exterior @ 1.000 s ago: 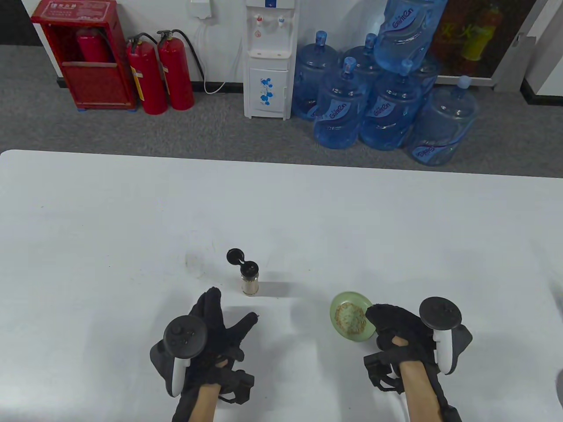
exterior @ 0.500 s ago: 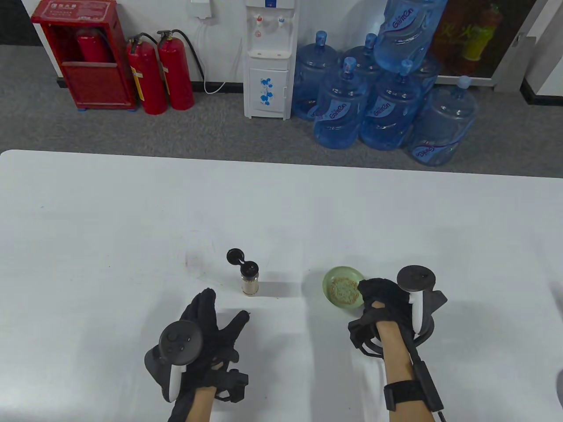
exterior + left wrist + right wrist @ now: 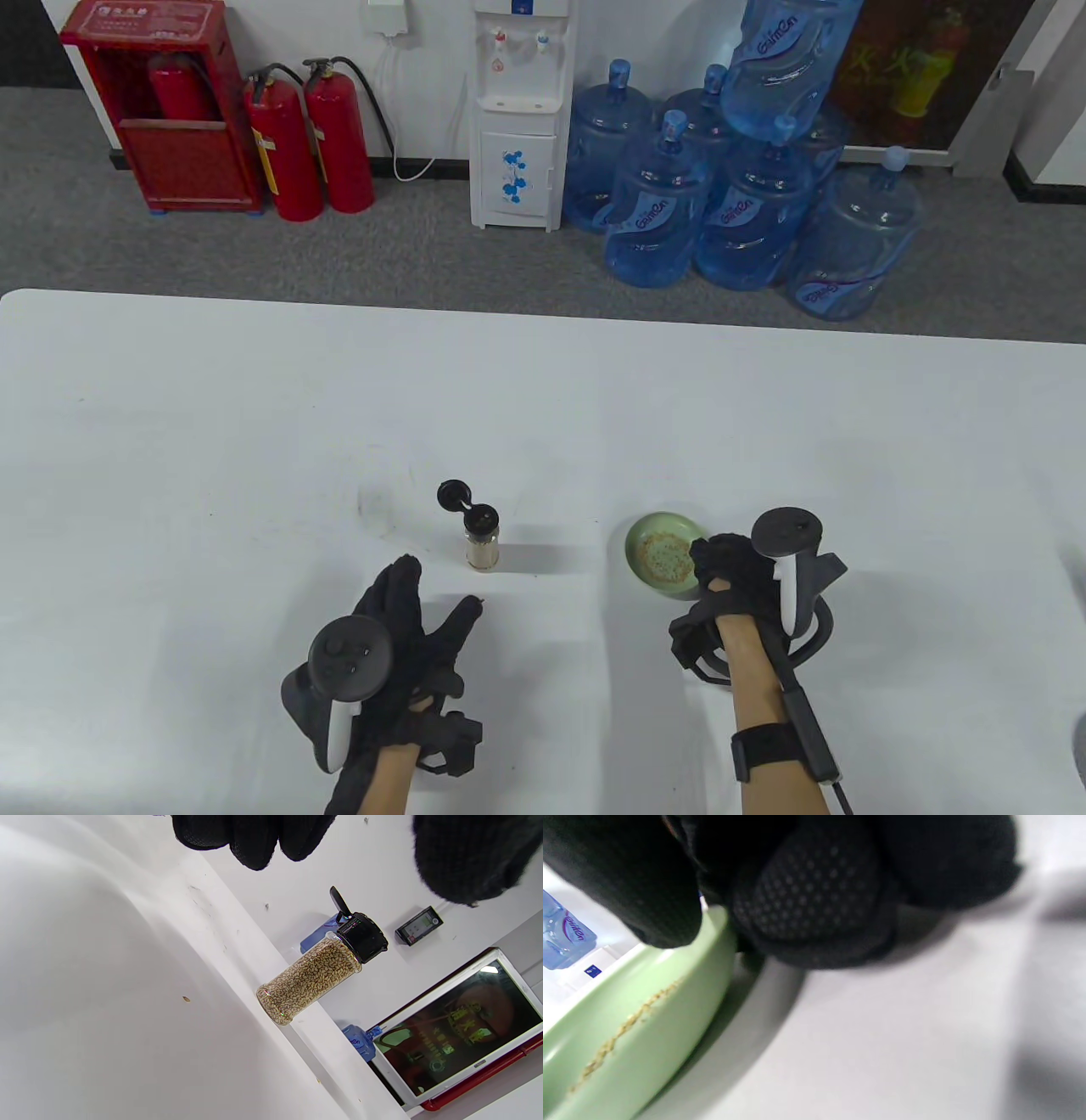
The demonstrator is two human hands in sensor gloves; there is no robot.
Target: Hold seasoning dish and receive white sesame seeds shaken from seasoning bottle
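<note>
A small green seasoning dish (image 3: 645, 536) with pale sesame seeds in it sits low at the table, right of centre; it also shows in the right wrist view (image 3: 649, 1018). My right hand (image 3: 730, 564) grips its near right rim, thumb on top. A clear seasoning bottle (image 3: 482, 543) of sesame seeds stands upright on the table with its black flip lid open; it also shows in the left wrist view (image 3: 312, 978). My left hand (image 3: 416, 620) is spread flat, empty, just in front of and left of the bottle, not touching it.
The white table (image 3: 254, 424) stretches wide behind the objects. A few stray seeds lie on it near the bottle (image 3: 186, 999). Beyond the far edge stand water jugs (image 3: 738, 195), a dispenser (image 3: 517, 110) and fire extinguishers (image 3: 305, 136).
My right hand has carried the dish away from the near edge, forward and to the left, and brought it down level by the table. My left hand has barely moved.
</note>
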